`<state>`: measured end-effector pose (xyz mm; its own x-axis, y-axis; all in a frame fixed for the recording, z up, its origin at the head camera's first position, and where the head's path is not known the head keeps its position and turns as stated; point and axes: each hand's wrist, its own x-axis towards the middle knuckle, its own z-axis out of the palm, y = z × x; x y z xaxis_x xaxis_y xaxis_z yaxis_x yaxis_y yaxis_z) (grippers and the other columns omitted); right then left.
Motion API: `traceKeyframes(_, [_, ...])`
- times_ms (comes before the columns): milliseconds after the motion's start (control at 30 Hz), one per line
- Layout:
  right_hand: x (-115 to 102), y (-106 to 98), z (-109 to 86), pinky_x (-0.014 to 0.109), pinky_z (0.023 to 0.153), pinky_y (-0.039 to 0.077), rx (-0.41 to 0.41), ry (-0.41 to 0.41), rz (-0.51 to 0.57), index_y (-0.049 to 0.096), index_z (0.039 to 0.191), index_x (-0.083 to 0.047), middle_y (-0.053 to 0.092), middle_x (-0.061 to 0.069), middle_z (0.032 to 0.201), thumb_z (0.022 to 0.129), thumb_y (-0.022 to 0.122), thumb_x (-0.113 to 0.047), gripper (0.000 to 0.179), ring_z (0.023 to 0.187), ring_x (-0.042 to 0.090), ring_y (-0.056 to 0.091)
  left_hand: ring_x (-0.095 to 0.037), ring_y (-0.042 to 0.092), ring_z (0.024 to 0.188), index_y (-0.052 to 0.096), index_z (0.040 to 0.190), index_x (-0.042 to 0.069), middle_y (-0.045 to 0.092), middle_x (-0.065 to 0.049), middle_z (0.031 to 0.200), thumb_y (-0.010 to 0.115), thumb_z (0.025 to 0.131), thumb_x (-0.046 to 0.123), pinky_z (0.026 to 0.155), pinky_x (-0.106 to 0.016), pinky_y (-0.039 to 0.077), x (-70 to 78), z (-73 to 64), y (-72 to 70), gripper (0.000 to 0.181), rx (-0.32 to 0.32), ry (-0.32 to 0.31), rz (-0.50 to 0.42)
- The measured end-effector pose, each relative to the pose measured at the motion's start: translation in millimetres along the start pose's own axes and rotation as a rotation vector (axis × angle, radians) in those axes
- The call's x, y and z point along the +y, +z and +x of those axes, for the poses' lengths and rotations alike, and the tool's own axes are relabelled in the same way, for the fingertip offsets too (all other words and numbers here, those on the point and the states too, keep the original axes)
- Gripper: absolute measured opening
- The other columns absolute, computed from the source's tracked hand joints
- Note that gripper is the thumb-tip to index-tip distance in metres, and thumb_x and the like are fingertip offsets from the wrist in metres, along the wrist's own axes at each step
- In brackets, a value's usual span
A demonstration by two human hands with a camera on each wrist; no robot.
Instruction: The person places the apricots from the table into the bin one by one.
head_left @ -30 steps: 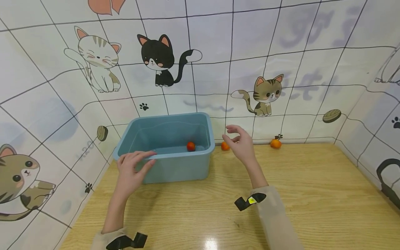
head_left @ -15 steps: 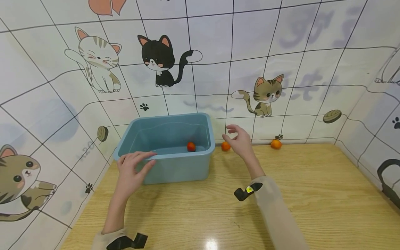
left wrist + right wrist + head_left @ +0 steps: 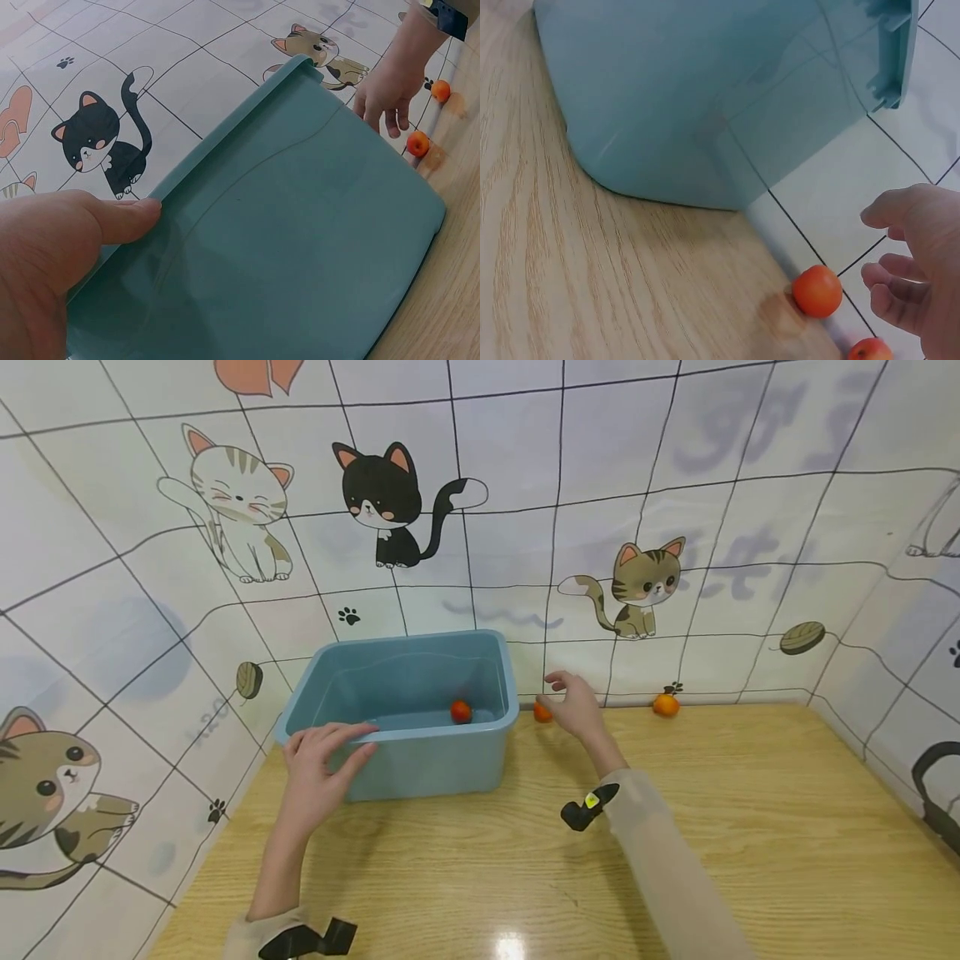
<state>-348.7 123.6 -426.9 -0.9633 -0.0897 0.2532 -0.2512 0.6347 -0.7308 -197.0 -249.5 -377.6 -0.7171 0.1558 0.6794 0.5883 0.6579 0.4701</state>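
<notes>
A blue plastic bin (image 3: 427, 768) stands on the table against the back wall. My left hand (image 3: 315, 772) holds its near rim at the left, thumb along the outer side in the left wrist view. Inside the bin lies a small red round fruit (image 3: 461, 712). Right of the bin, an orange-red round fruit (image 3: 542, 712) sits by the wall. Over it is my right hand (image 3: 579, 706), fingers loosely bent and apart, holding nothing. In the right wrist view a gap shows between that hand and the nearer fruit (image 3: 817, 291).
Another orange fruit (image 3: 665, 705) lies farther right along the wall. The wooden table (image 3: 750, 810) meets a cat-patterned wall covering (image 3: 517, 552) at the back and sides. A dark curved shape (image 3: 930, 789) shows at the right edge.
My right hand has moved slightly forward and lower, closer to the fruit beside the bin. The left hand stays on the rim.
</notes>
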Motion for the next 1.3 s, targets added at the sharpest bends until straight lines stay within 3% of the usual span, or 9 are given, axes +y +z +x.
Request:
traceKeyframes(300, [14.5,12.3,1.4,0.055,0.097,0.046,-0.034,-0.001,0.017,0.055,0.136,0.007,0.058,0.032,0.130,0.095,0.068,-0.015,0.048,0.118,0.047,0.058,-0.026,0.058,0.103,0.077,0.114,0.012,0.071,-0.006,0.105,0.077,0.088,0.004,0.096,-0.051,0.018,2.0,-1.9,-0.2,0.027,0.002,-0.006,0.001])
traceKeyframes(567, [32.5,24.4,2.3,0.052,0.101,0.045,-0.105,0.002,-0.077,0.051,0.143,0.003,0.051,0.028,0.139,0.096,0.069,-0.017,0.055,0.122,0.043,0.054,-0.027,0.058,0.104,0.076,0.114,0.011,0.071,-0.006,0.105,0.077,0.088,0.003,0.097,-0.053,0.018,0.8,-2.6,1.0,0.028,0.000,-0.008,0.002])
traceKeyframes(1000, [33.1,30.3,-4.3,0.051,0.105,0.042,-0.091,0.052,-0.087,0.054,0.141,0.002,0.053,0.024,0.140,0.097,0.067,-0.018,0.050,0.124,0.038,0.051,-0.026,0.057,0.104,0.077,0.113,0.011,0.071,-0.004,0.105,0.078,0.087,0.002,0.097,-0.052,0.017,-1.4,-2.4,3.8,0.028,0.012,0.002,-0.003])
traceKeyframes(1300, [32.3,31.6,-6.9,0.049,0.097,0.046,-0.072,0.075,-0.040,0.054,0.141,0.000,0.058,0.021,0.134,0.096,0.065,-0.016,0.049,0.111,0.034,0.056,-0.026,0.057,0.105,0.076,0.113,0.009,0.071,-0.006,0.105,0.077,0.087,0.003,0.097,-0.053,0.017,-1.3,-0.6,1.9,0.027,0.007,0.002,-0.004])
